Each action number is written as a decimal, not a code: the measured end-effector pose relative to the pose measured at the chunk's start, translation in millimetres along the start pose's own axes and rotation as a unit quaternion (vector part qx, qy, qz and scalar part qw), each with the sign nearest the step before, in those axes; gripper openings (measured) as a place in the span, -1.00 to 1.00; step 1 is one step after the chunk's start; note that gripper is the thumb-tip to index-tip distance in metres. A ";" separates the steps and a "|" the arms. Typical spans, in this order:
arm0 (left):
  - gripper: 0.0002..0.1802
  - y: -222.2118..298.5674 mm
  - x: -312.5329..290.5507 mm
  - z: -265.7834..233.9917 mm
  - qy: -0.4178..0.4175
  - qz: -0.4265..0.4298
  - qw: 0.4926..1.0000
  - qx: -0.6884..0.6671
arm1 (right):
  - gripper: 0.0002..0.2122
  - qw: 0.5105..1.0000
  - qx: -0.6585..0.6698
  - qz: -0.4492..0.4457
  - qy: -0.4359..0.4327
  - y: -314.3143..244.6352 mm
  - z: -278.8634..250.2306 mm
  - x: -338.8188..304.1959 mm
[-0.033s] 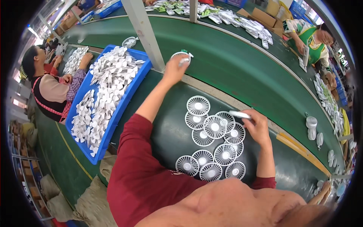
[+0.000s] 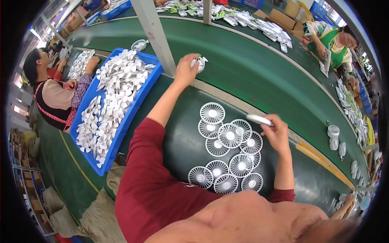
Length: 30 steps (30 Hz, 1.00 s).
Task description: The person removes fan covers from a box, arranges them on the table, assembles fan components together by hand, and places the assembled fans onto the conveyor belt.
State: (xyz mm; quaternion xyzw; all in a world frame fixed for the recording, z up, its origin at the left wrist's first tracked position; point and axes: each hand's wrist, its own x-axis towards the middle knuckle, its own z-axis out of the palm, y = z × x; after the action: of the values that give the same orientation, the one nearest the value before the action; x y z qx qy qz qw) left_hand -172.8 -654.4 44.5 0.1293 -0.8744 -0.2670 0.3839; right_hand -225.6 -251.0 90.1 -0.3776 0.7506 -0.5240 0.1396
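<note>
At the near edge of the conveyor, my left hand point(image 2: 187, 72) has its fingers closed around a small white fan body point(image 2: 200, 65). The fingers hide part of it. My right hand point(image 2: 277, 133) pinches a white fan guard point(image 2: 257, 119), seen almost edge-on, above the right side of the work surface. Between my forearms lie several round white fan guards point(image 2: 241, 165) with radial ribs, some overlapping. The guard closest to the conveyor point(image 2: 212, 113) rests at the top of this group.
A blue tray point(image 2: 139, 106) heaped with white fan blades point(image 2: 121, 81) stands on my left, beside a metal post point(image 2: 156, 36). The green conveyor point(image 2: 243, 60) crosses ahead, carrying fan parts point(image 2: 333, 137) at right. Co-workers sit at left point(image 2: 56, 89) and far right point(image 2: 336, 46).
The fan body in my left hand has turned, and its green part no longer shows. My right hand has shifted slightly right, and its guard is tilted differently.
</note>
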 end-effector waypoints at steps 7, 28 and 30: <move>-0.74 -61.6 30.5 36.9 -0.166 -0.205 0.950 0.167 | -0.84 0.963 0.250 0.086 0.053 20.7 9.4 22.7; -0.50 144.6 -81.4 76.1 -0.238 -0.319 0.521 -0.755 | -0.65 0.934 -0.263 -0.176 0.168 -26.7 41.8 49.6; -0.47 146.3 -87.3 78.7 -0.255 -0.326 0.461 -0.785 | -0.65 0.938 -0.258 -0.179 0.149 -26.6 45.6 49.5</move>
State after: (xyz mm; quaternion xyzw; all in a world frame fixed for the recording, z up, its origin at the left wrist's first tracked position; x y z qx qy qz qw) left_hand -175.5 -467.2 30.5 -0.0250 -0.2493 -0.9676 -0.0316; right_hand -220.2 -321.8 104.2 -0.4462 0.7922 -0.3790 -0.1721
